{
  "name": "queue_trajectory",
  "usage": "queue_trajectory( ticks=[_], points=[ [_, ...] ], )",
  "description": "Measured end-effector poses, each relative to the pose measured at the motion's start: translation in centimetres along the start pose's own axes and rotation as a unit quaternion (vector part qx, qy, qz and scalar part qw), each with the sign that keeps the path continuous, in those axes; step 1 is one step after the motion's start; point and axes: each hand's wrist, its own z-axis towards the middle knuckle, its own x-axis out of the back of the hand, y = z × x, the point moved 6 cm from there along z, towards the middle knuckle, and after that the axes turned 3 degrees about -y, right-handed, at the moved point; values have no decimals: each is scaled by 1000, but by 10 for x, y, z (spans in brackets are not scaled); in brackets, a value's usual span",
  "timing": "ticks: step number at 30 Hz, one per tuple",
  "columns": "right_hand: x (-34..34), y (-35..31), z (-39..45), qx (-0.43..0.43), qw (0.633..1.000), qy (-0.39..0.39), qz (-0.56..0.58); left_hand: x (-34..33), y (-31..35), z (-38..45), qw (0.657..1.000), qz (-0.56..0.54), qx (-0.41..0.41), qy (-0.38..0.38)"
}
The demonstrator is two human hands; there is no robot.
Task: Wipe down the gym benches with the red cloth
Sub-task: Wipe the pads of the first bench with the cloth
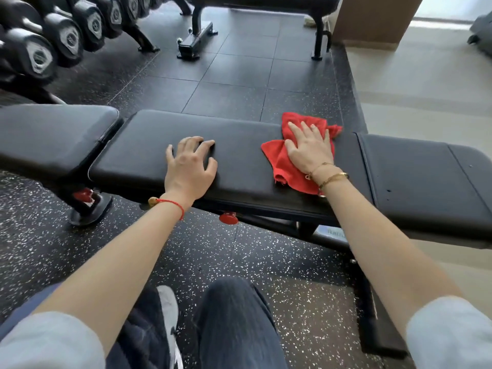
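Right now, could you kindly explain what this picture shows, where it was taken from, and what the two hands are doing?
There is no machine: a person wears a camera on the head, looking down at their own arms. The right hand lies flat, fingers straight, pressing a red cloth onto the black padded gym bench. The left hand rests on the same pad with fingers bent and holds nothing. A second bench stands further back, and a rack of dumbbells sits at the upper left. The person's legs show at the bottom.
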Motion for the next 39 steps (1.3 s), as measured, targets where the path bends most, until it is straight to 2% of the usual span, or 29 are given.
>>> queue_trajectory(
  ticks=[5, 10, 13, 16, 19, 23, 28, 31, 35, 37, 39],
  points=[
    [-21, -72, -15, 110, 994, -6, -10, -1, -2, 0, 1000, -4, -16, 5],
    [-13, -38, -63, 153, 988, 12, 1, -5, -4, 1, 1000, 4, -23, -10],
    [-3, 9, -68, 101, 995, 23, 12, -6, -5, 0, 1000, 5, -28, -12],
    [8, 52, -42, 5, 1000, 26, 6, -5, -4, 0, 1000, 5, -25, -10],
    [13, 56, -1, -57, 998, 21, -9, -5, -3, 1, 1000, 2, -17, -9],
    [9, 29, 18, -65, 997, 28, -10, -3, -5, 2, 1000, -1, -20, -1],
    [5, 28, -45, -2, 999, 52, -3, -5, -5, 2, 1000, -2, -25, -7],
    [5, 41, -68, 30, 999, 35, 5, -4, -6, 1, 1000, 2, -25, -9],
    [17, 60, -28, -28, 999, 18, 0, -2, -6, 1, 1000, 1, -24, -9],
    [18, 51, -7, -66, 997, 18, -20, -2, -5, 1, 1000, 0, -24, -7],
    [11, 25, -2, -64, 997, 28, -38, -2, -5, 1, 1000, 0, -22, -3]
  ],
)
